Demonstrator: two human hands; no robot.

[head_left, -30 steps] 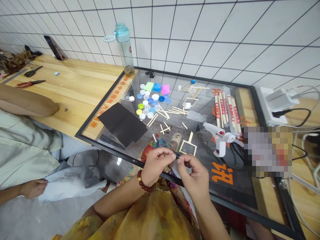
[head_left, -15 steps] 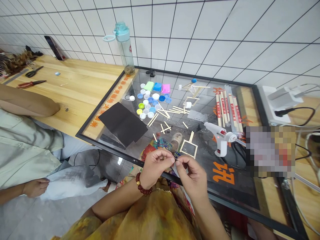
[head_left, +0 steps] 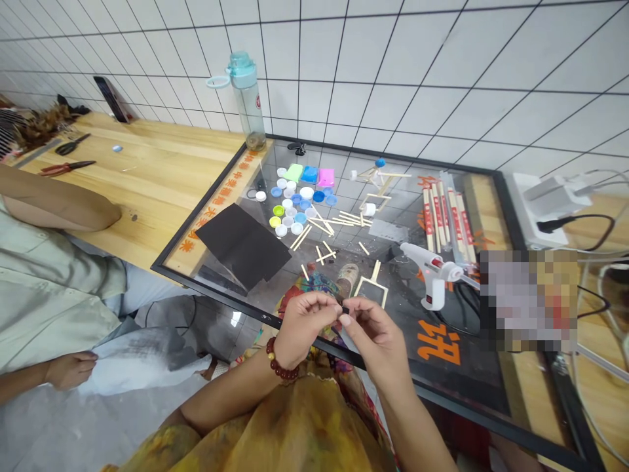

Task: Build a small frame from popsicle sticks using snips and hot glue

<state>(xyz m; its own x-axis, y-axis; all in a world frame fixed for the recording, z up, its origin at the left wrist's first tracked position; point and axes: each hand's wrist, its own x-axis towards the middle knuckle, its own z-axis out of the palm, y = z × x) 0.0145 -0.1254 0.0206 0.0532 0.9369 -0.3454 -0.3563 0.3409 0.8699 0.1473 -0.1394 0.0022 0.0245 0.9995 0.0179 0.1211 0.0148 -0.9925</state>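
My left hand [head_left: 305, 328], with a bead bracelet on its wrist, and my right hand [head_left: 376, 337] meet over the near edge of the glass-topped table [head_left: 486, 393]. Both pinch a small dark piece [head_left: 344, 309] between their fingertips; I cannot make out what it is. Just beyond my hands lies a small stick frame with a dark panel [head_left: 372, 290]. A white glue gun [head_left: 430, 270] stands to the right of it. Short wooden sticks [head_left: 322, 252] lie scattered ahead, with a black sheet [head_left: 243, 244] to their left.
Coloured bottle caps [head_left: 295, 203] and clay blocks [head_left: 308, 173] lie further back beside a stick model [head_left: 376, 183]. Packs of sticks [head_left: 445, 213] lie on the right. A water bottle [head_left: 246, 98] stands by the wall. Another person [head_left: 54, 282] sits at the left; scissors [head_left: 66, 167] lie on the wooden bench.
My hands have stayed in place. The fingertips have drawn closer together on the small dark piece, and the view has tilted slightly.
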